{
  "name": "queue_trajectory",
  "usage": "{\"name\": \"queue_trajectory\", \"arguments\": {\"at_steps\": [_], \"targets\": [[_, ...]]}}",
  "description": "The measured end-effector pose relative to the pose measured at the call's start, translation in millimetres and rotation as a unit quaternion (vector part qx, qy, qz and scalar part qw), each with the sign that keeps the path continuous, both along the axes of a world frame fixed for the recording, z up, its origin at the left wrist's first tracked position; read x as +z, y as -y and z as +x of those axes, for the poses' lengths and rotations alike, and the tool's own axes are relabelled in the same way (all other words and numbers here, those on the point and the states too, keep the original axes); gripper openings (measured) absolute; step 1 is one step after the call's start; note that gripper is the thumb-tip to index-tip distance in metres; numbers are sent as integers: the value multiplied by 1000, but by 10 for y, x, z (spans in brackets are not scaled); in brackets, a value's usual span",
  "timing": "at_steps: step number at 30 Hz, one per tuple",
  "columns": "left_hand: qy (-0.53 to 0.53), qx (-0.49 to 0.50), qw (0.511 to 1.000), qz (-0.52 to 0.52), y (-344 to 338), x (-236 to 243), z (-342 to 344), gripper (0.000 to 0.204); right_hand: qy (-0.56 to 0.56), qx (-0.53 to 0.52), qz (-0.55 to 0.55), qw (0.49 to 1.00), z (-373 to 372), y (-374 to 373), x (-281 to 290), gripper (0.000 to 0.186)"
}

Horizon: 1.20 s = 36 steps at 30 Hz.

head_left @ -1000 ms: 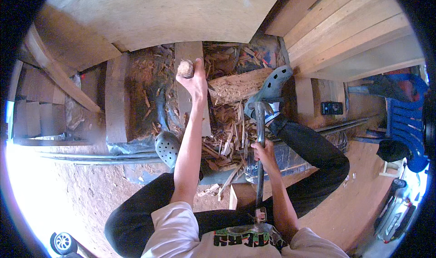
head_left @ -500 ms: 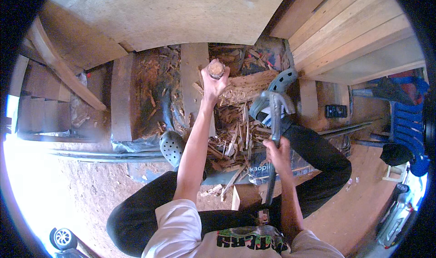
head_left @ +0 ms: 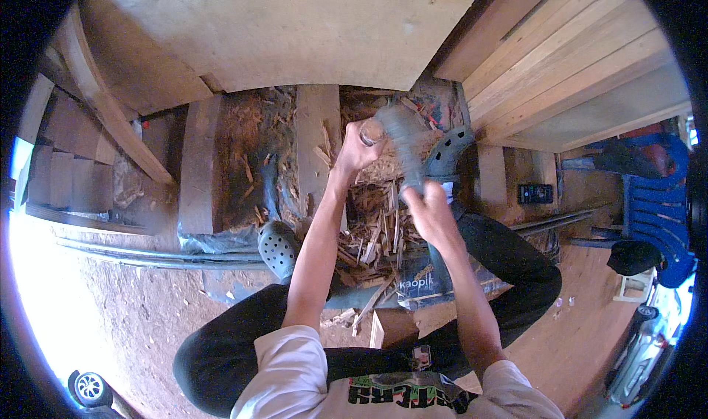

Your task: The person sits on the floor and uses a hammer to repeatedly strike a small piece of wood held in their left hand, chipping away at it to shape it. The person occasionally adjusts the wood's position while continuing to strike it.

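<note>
My left hand is stretched forward and grips a short round piece of wood, held upright over a heap of wood chips. My right hand is closed on the handle of a grey chopping tool. The tool's head is blurred by motion and sits right beside the top of the wood. I cannot tell whether the blade touches it. My legs in black trousers bend to either side of the heap.
Grey clogs are on my feet, one at the left and one at the right. A plank lies under the chips. Stacked boards are at the upper right, a blue plastic chair at the right, and a small wooden block near my lap.
My left hand has carried the wood to the right. My right hand lifted the chopping tool from low by my knee and swung it up toward the wood.
</note>
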State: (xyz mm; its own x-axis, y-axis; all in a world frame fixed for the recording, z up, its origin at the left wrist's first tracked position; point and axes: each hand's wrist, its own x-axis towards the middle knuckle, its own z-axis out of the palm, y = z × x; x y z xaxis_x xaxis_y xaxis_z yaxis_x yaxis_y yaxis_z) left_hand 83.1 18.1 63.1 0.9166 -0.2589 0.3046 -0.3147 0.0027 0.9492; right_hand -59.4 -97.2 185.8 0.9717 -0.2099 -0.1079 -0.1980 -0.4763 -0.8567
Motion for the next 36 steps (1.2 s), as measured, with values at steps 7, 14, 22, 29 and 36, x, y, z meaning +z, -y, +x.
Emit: {"name": "queue_trajectory", "arguments": {"at_steps": [7, 14, 22, 29, 36], "targets": [[-12, -32, 999, -11, -23, -111, 9, 16, -113, -75, 217, 967, -361, -8, 342, 18], [-31, -28, 999, 17, 38, -48, -22, 15, 67, -99, 189, 975, -285, -130, 378, 15], [-35, -22, 999, 27, 67, -24, -16, 12, -149, -188, 325, 915, -522, 115, -379, 25], [-40, 136, 989, -33, -178, -108, 35, 17, -40, -145, 60, 987, -1005, 216, -1291, 21], [-120, 571, 791, -183, -595, -153, -523, 12, -96, -113, 78, 986, -895, 13, -1784, 37]]}}
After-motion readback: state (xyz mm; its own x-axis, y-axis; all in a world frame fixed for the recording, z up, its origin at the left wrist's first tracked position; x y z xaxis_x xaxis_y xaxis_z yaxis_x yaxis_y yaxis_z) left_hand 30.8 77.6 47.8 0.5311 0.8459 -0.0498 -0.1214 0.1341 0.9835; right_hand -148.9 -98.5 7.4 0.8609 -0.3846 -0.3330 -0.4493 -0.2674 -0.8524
